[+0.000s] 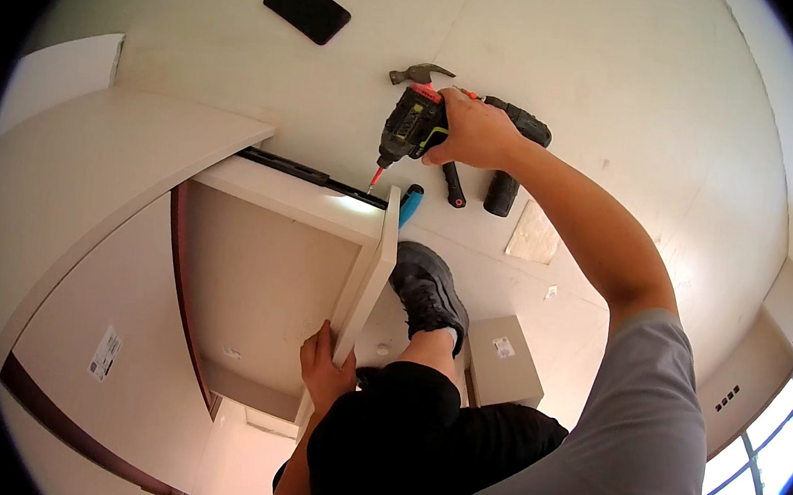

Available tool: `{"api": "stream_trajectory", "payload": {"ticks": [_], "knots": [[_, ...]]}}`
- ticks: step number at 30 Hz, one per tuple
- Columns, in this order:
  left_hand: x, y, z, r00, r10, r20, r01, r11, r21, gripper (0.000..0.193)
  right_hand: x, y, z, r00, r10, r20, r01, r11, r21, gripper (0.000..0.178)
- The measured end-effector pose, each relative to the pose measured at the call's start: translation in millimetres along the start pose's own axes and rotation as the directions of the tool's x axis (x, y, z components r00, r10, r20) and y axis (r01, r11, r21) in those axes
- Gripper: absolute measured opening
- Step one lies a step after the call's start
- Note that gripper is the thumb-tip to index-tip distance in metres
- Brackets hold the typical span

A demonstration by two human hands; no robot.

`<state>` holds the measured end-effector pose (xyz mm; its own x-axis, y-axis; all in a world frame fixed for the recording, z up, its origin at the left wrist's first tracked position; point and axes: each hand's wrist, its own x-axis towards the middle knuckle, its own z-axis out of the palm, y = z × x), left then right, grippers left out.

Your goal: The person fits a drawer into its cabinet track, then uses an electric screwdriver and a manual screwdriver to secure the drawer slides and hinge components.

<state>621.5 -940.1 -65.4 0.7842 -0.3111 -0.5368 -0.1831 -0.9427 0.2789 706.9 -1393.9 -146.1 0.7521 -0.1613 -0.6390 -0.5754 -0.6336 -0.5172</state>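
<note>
My right hand (482,134) is wrapped round the grip of a black cordless drill (412,122) with red and green accents. Its red-collared bit points down at a black drawer slide (301,174) along the side of a pale drawer (370,283). A patch of light falls beside the bit; whether the tip touches a screw is too small to tell. At the near end of the drawer's front panel, my left hand (324,371) grips the edge, its fingers on the inner side. The drawer stands pulled out from a pale cabinet (132,140).
Beyond the drawer lie a claw hammer (456,185), partly behind the drill, another black power tool (521,122) and a blue-handled tool (409,206). A black phone (306,9) lies farther off. My shoe (431,288) is beside the drawer front, near a pale box-like piece (504,365).
</note>
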Motion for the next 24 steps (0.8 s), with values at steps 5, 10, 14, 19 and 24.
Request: {"api": "stream_trajectory", "payload": {"ticks": [5, 10, 14, 19, 24], "knots": [[0.2, -7.5, 12.9, 1.000, 0.015, 0.021, -0.014, 0.998, -0.065, 0.072, 4.0, 12.0, 6.1, 0.999, -0.024, -0.023, 0.024, 0.999, -0.025, 0.083], [-0.1, -6.8, 15.6, 1.000, 0.021, 0.009, -0.020, 0.998, -0.058, 0.072, 8.8, 14.6, 8.5, 1.000, 0.001, 0.022, -0.001, 1.000, -0.005, 0.080], [1.6, -5.6, 14.4, 1.000, 0.027, 0.015, -0.026, 0.999, -0.034, 0.072, 9.5, 16.7, 6.0, 0.999, -0.015, 0.038, 0.016, 1.000, -0.007, 0.083], [1.0, -7.9, 13.8, 0.999, 0.030, 0.012, -0.030, 0.999, -0.031, 0.071, 10.2, 22.6, 9.2, 0.998, -0.024, 0.050, 0.024, 1.000, -0.012, 0.091], [3.8, -5.2, 13.8, 0.999, 0.051, -0.005, -0.051, 0.998, -0.040, 0.069, 12.1, 28.0, 7.9, 0.998, -0.038, 0.059, 0.038, 0.999, 0.005, 0.093]]}}
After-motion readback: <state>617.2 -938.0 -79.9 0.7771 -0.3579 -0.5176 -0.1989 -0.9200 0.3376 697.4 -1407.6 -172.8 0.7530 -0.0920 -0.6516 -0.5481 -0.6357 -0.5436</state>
